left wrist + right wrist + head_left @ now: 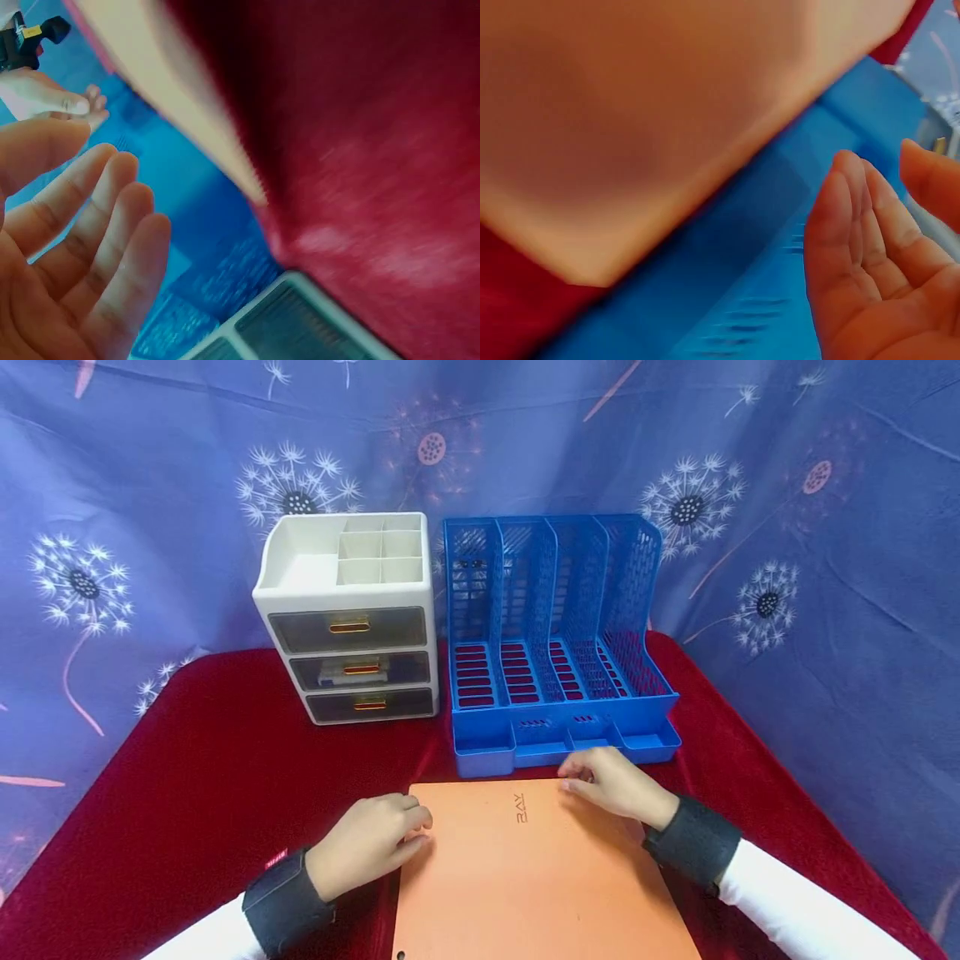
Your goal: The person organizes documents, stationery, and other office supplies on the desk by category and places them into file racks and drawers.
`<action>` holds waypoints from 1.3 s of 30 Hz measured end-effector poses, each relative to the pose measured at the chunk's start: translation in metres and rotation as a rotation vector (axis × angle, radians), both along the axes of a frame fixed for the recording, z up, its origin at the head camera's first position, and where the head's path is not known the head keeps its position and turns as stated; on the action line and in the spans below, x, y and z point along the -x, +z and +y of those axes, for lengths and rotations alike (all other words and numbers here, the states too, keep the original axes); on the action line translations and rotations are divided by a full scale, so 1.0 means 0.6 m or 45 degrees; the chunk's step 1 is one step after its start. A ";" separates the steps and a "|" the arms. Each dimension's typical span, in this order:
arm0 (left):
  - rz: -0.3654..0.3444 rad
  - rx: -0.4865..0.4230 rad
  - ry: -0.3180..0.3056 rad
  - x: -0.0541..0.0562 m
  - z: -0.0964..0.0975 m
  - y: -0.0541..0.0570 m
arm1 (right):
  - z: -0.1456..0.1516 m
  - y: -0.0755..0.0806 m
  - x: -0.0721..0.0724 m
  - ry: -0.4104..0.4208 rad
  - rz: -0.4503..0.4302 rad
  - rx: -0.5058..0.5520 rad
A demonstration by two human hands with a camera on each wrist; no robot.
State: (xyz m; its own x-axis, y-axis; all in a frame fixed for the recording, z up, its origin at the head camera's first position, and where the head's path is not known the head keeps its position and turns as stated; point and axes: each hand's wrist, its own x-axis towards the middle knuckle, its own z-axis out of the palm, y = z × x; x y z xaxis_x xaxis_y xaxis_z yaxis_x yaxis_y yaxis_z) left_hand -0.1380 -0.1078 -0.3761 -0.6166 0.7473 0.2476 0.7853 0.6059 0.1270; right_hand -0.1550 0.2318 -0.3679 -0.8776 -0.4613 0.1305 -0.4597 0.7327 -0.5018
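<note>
An orange folder-like sheet [525,877] lettered RAY lies on the table, with a small dark hole near its lower left; its bottom runs out of the head view. By its upper left edge is my left hand [369,843], fingers loosely bent and holding nothing. The left wrist view shows that hand [90,247] with its fingers apart from the sheet. My right hand [618,783] hovers at the sheet's upper right corner, before the blue file rack [562,718]. Slightly bent fingers and nothing in the palm show on the right hand [885,277] in the right wrist view.
Left of the rack stands a white drawer unit [296,635] with smoky drawer fronts and small top compartments. The rack has tall upright slots and small front trays. Red cloth [202,777] covers the table. A blue dandelion-print curtain [525,435] hangs behind.
</note>
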 end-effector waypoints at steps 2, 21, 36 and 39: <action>0.004 0.036 -0.006 -0.004 -0.002 -0.010 | 0.024 -0.019 -0.018 -0.062 -0.055 -0.003; -0.420 -0.092 0.226 -0.045 -0.028 -0.049 | 0.134 -0.043 -0.139 -0.358 -0.617 0.280; -1.611 -0.677 0.339 -0.026 -0.064 -0.040 | 0.165 -0.046 -0.157 -0.378 -1.114 0.815; -1.731 -0.733 0.364 -0.021 -0.065 -0.040 | 0.175 -0.049 -0.156 -0.343 -1.194 0.937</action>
State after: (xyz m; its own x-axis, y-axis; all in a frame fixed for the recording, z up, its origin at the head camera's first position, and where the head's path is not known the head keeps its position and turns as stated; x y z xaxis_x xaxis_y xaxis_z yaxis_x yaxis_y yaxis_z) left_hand -0.1254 -0.1470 -0.3999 -0.7154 0.5677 -0.4074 -0.2565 0.3290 0.9088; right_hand -0.0612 0.3366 -0.3971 -0.8280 -0.3333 -0.4509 0.4258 0.1495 -0.8924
